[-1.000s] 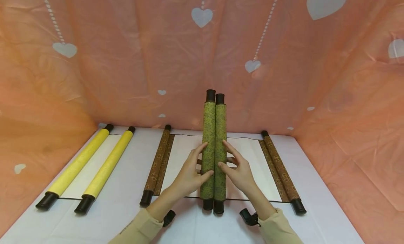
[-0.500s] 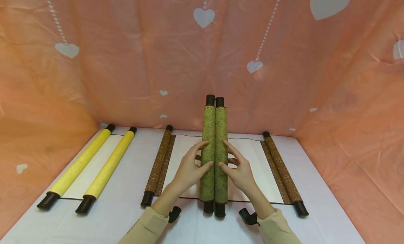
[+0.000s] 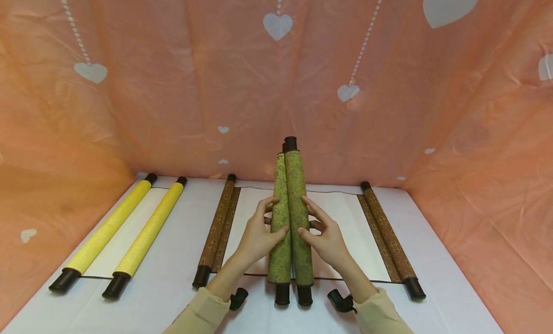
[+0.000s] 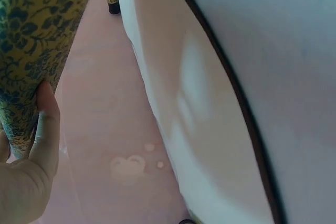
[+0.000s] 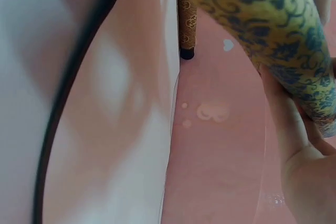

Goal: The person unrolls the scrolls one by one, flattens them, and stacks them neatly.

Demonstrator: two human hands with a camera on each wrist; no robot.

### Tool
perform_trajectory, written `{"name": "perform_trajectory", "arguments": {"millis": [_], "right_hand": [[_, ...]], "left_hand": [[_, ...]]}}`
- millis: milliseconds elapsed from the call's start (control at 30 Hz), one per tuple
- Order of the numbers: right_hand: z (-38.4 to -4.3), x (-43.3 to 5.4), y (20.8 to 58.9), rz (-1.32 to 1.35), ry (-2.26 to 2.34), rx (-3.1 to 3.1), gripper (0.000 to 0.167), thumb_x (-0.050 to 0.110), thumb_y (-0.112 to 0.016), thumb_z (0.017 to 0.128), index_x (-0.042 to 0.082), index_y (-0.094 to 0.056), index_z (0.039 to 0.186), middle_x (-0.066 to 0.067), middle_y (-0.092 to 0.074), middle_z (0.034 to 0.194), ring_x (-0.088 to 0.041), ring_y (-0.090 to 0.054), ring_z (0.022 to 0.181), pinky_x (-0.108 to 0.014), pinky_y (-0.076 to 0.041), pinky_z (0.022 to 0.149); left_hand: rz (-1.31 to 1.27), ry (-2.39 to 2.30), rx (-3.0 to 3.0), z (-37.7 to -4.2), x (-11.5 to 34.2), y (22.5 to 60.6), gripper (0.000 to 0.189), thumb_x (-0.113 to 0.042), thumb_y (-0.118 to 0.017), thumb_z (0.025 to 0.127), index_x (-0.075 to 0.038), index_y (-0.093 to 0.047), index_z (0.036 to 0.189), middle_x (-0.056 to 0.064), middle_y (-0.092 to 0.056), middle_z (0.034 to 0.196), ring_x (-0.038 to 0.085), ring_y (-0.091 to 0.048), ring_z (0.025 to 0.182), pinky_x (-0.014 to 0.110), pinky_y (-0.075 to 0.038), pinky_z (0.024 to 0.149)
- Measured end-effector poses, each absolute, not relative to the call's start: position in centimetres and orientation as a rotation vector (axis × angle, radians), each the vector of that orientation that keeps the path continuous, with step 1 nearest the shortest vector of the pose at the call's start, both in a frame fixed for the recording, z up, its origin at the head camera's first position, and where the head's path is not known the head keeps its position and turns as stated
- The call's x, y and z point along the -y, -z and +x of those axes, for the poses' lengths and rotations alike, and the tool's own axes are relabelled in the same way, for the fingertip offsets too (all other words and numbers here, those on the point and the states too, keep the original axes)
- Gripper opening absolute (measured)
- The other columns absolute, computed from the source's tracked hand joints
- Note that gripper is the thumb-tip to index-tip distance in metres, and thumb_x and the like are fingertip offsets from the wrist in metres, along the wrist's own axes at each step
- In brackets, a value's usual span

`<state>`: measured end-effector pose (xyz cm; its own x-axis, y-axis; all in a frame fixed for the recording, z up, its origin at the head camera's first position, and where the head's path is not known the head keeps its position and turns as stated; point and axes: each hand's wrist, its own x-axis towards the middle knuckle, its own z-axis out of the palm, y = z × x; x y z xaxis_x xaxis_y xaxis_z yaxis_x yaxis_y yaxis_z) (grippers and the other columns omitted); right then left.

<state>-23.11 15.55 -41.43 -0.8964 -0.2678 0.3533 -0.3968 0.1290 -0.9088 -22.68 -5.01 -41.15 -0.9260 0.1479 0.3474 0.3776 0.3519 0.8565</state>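
Both hands grasp the floral scroll, thumbs in front: the left hand (image 3: 259, 233) pinches the left roll, the right hand (image 3: 327, 235) the right one. The floral scroll (image 3: 297, 219) is a pair of fabric-covered rolls lying side by side, held up lengthwise over the middle of the brown scroll's white sheet. Its covering looks mossy green from above (the wrist views show dark blue blossoms and curling vines on a yellow ground), and each roll ends in black caps. At the far end the right cap partly hides the left; at the near end a narrow gap parts them, so the rolls make a slim V.

The brown scroll (image 3: 345, 219) lies spread on the white tabletop (image 3: 181, 233), its gold-patterned rollers at left and right. Farther left, the yellow scroll (image 3: 127, 234) lies partly unrolled, showing a white strip between its rollers. An orange-pink curtain (image 3: 242, 84) printed with pale hearts hangs at the far side.
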Motion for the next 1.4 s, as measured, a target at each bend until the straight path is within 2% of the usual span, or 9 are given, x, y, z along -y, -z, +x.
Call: {"name": "perform_trajectory", "arguments": {"millis": [367,633,800,967,1033,1100,1200,1300,1400], "right_hand": [[-23.0,-15.9,41.3,0.71,-1.968,2.212,0.079,-0.006,-0.063,0.096,0.024,-0.036,0.164,-0.021,-0.04,0.159,-0.033,-0.06,0.117,-0.031,-0.053,0.078],[-22.9,-16.0,41.1,0.761,-2.016,2.164,0.081,-0.01,-0.06,0.094,0.021,-0.033,0.165,-0.024,-0.046,0.154,-0.035,-0.059,0.12,-0.031,-0.051,0.077],[-23.1,-16.1,41.1,0.724,-2.005,2.175,0.084,-0.012,-0.055,0.092,0.022,-0.033,0.165,-0.021,-0.04,0.16,-0.042,-0.054,0.129,-0.031,-0.051,0.078],[-23.6,-16.5,41.1,0.699,-1.933,2.201,0.084,-0.012,-0.05,0.09,0.023,-0.033,0.165,-0.011,-0.028,0.169,-0.044,-0.038,0.144,-0.028,-0.047,0.075],[-23.8,-16.7,41.2,0.698,-1.92,2.206,0.084,-0.012,-0.048,0.09,0.022,-0.034,0.164,-0.008,-0.027,0.169,-0.035,-0.054,0.128,-0.028,-0.044,0.071],[-23.9,-16.9,41.2,0.699,-1.926,2.206,0.083,-0.013,-0.046,0.089,0.021,-0.035,0.164,-0.008,-0.028,0.169,-0.022,-0.06,0.098,-0.03,-0.04,0.066],[-24.1,-17.1,41.2,0.67,-1.962,2.22,0.082,-0.012,-0.043,0.089,0.022,-0.035,0.164,-0.007,-0.029,0.169,-0.01,-0.037,0.063,-0.031,-0.039,0.065],[-24.1,-17.2,41.1,0.627,-1.995,2.23,0.078,-0.008,-0.044,0.093,0.022,-0.035,0.164,-0.006,-0.028,0.169,-0.008,-0.035,0.062,-0.03,-0.043,0.069],[-24.1,-17.1,41.2,0.606,-2.029,2.228,0.071,-0.002,-0.055,0.099,0.021,-0.035,0.164,-0.009,-0.026,0.17,-0.008,-0.053,0.079,-0.029,-0.051,0.076]], "left_hand": [[-0.512,1.835,2.382,-22.9,5.4,41.0,0.074,0.001,-0.059,0.097,-0.024,-0.029,0.16,0.025,-0.035,0.162,0.049,-0.045,0.137,0.063,-0.046,0.099],[-0.497,1.824,2.327,-23.2,5.4,41.2,0.085,-0.01,-0.082,0.09,-0.02,-0.03,0.157,0.025,-0.045,0.153,0.043,-0.051,0.131,0.062,-0.045,0.1],[-0.455,1.842,2.315,-23.3,5.7,41.1,0.084,-0.004,-0.079,0.09,-0.019,-0.029,0.155,0.025,-0.051,0.147,0.04,-0.055,0.12,0.057,-0.047,0.095],[-0.479,1.82,2.353,-23.4,6.3,40.6,0.084,-0.003,-0.072,0.093,-0.023,-0.026,0.16,0.026,-0.04,0.152,0.038,-0.056,0.108,0.047,-0.053,0.079],[-0.504,1.81,2.358,-23.4,6.5,40.5,0.084,-0.003,-0.069,0.094,-0.024,-0.026,0.163,0.023,-0.032,0.159,0.042,-0.053,0.118,0.05,-0.054,0.081],[-0.535,1.824,2.346,-23.5,6.7,40.3,0.082,-0.001,-0.064,0.094,-0.025,-0.027,0.164,0.019,-0.028,0.163,0.042,-0.05,0.123,0.05,-0.053,0.084],[-0.563,1.829,2.342,-23.5,6.9,40.3,0.081,0.001,-0.059,0.093,-0.027,-0.031,0.164,0.014,-0.027,0.165,0.038,-0.042,0.133,0.053,-0.044,0.092],[-0.556,1.859,2.344,-23.5,7.0,40.3,0.083,0.004,-0.056,0.091,-0.031,-0.034,0.163,0.014,-0.028,0.163,0.034,-0.042,0.132,0.052,-0.039,0.092],[-0.531,1.886,2.338,-23.6,7.1,40.3,0.083,0.004,-0.055,0.09,-0.031,-0.036,0.163,0.016,-0.031,0.161,0.034,-0.044,0.127,0.049,-0.04,0.091]]}}
